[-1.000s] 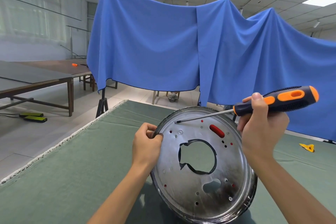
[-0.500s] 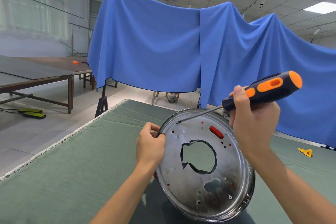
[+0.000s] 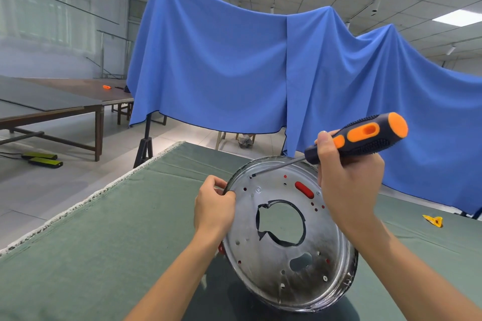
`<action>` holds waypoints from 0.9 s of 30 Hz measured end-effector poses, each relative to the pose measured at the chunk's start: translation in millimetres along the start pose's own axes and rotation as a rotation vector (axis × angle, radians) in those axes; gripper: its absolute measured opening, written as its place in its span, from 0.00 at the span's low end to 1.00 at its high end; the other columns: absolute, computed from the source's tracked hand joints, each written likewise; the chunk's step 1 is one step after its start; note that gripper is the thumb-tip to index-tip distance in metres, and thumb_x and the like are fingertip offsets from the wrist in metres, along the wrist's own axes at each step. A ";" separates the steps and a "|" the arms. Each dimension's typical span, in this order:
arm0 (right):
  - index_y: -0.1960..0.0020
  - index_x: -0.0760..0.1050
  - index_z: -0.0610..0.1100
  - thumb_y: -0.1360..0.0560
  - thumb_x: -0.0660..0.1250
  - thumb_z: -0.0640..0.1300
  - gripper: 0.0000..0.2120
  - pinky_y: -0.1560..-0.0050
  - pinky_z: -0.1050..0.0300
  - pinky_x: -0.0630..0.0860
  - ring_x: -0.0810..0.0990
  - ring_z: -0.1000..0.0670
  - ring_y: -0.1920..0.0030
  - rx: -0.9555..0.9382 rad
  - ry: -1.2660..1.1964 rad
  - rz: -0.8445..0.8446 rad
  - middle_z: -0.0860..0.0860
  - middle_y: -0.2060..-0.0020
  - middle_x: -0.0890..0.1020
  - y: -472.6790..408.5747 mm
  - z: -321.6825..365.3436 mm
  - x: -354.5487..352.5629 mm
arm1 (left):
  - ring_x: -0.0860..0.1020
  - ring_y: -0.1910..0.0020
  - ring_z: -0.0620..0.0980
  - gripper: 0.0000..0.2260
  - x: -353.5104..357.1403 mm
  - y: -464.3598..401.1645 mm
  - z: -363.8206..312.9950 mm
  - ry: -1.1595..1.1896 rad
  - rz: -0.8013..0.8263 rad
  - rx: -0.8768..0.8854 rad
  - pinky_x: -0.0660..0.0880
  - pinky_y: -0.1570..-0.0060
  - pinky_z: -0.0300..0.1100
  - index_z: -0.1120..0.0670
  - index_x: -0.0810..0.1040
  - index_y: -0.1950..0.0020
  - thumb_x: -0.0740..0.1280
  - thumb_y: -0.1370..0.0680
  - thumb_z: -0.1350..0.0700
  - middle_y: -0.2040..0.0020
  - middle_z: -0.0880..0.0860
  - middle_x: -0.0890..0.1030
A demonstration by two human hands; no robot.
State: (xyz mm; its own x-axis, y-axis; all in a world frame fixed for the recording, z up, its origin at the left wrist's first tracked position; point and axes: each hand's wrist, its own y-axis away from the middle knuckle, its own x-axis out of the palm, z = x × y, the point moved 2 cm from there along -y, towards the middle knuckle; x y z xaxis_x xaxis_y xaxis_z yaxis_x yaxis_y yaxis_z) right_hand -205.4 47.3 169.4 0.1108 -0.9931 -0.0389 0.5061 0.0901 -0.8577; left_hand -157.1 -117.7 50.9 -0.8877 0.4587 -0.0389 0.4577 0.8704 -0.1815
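A round metal disc is standing tilted on its edge on the green-covered table, a little right of the middle of the view, with its flat face turning toward the camera. It is shining silver, with darker smudges showing along the lower part. Small holes are dotting the face from left to right, a large ragged-edged opening is gaping in the centre, a smaller rounded cut-out is sitting below that, and a red slot is showing in the upper right area. The left hand is gripping the disc's upper left rim, with its fingers curling over the edge and the thumb pressing on the near side. The right hand is closing round the front of a screwdriver with a black and orange handle, the thumb lying along the grip. The handle is pointing up and to the right, while the thin shaft is slanting down to the left across the top of the disc. Its tip is touching the face at a small hole near the upper left rim, just above the left hand. Further right, a small yellow piece is lying on the table, well apart from the disc.
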 end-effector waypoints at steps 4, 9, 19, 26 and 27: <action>0.70 0.70 0.40 0.30 0.63 0.57 0.20 0.70 0.53 0.69 0.71 0.47 0.76 -0.031 -0.022 0.027 0.48 0.78 0.73 1.3 2.3 1.3 | 0.76 0.62 0.54 0.04 -0.1 1.0 -0.2 0.000 -0.002 -0.007 0.74 0.60 0.48 0.54 0.74 0.58 0.65 0.27 0.62 0.63 0.52 0.78; 0.73 0.68 0.44 0.29 0.63 0.54 0.18 0.70 0.67 0.68 0.73 0.58 0.74 -0.130 -0.008 0.051 0.58 0.77 0.75 1.3 6.8 0.2 | 0.75 0.65 0.53 0.04 0.0 3.0 -1.7 0.024 0.003 0.008 0.74 0.62 0.49 0.54 0.73 0.58 0.66 0.27 0.62 0.64 0.52 0.78; 0.65 0.75 0.51 0.31 0.64 0.58 0.11 0.68 0.52 0.72 0.73 0.51 0.74 -0.022 -0.029 -0.049 0.53 0.75 0.77 -6.7 5.9 -5.7 | 0.72 0.69 0.50 0.05 1.6 3.6 -2.3 0.065 0.023 0.053 0.70 0.66 0.45 0.55 0.73 0.59 0.66 0.27 0.64 0.69 0.49 0.75; 0.65 0.75 0.50 0.32 0.65 0.58 0.12 0.71 0.49 0.72 0.72 0.50 0.75 -0.007 -0.038 -0.094 0.55 0.78 0.75 -7.6 4.8 -7.2 | 0.73 0.68 0.51 0.05 1.3 3.4 -2.3 0.064 0.031 0.061 0.72 0.66 0.47 0.55 0.73 0.59 0.66 0.27 0.64 0.67 0.51 0.76; 0.65 0.76 0.52 0.32 0.65 0.58 0.11 0.70 0.51 0.72 0.73 0.51 0.75 -0.011 -0.028 -0.088 0.55 0.77 0.76 -7.4 4.9 -6.5 | 0.73 0.68 0.51 0.05 1.3 3.7 -2.6 0.063 0.031 0.064 0.72 0.66 0.46 0.55 0.73 0.59 0.66 0.27 0.64 0.67 0.51 0.76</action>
State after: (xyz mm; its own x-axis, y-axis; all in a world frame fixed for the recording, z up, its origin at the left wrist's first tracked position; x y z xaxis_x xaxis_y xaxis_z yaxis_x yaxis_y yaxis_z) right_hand -205.7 53.5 178.4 0.0905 -0.9946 0.0513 0.5053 0.0015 -0.8629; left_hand -156.4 -113.4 52.8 -0.8676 0.4969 0.0159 0.4786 0.8435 -0.2439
